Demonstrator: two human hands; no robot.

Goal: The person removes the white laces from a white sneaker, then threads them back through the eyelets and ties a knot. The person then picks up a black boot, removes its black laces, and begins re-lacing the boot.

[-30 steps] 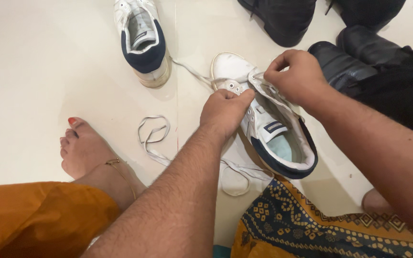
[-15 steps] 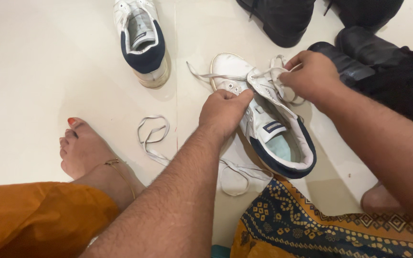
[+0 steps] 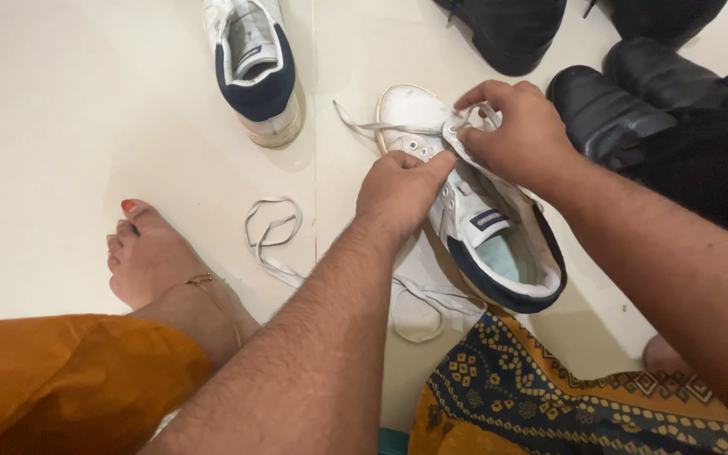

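Clearly both hands work on the white leather sneaker with a navy heel collar (image 3: 473,215), which lies on the pale tiled floor (image 3: 86,126) with its toe pointing away from the person. The left hand (image 3: 399,192) is closed around the near side of the upper, with the thumb pressed beside the metal eyelets; this grip seems to keep the shoe steady. Just beyond those fingers, the right hand (image 3: 516,135) pinches the flat white shoelace (image 3: 381,127) at the top of the eyelet row, fingers bent tightly on it, so the lace can be guided at the hole. One free end of the lace runs out to the left of the right fingertips and rests on the floor.

Below the left wrist lies a loose loop of white lace (image 3: 270,229) (whether it is the same lace, I cannot tell). Farther beyond the left fingers stands the second white and navy sneaker (image 3: 254,67), apart from the hands. To the right of the right hand rest black leather shoes (image 3: 608,105). Near the left forearm is a bare foot with an anklet (image 3: 157,261), and a patterned cloth (image 3: 549,396) lies under the right arm.
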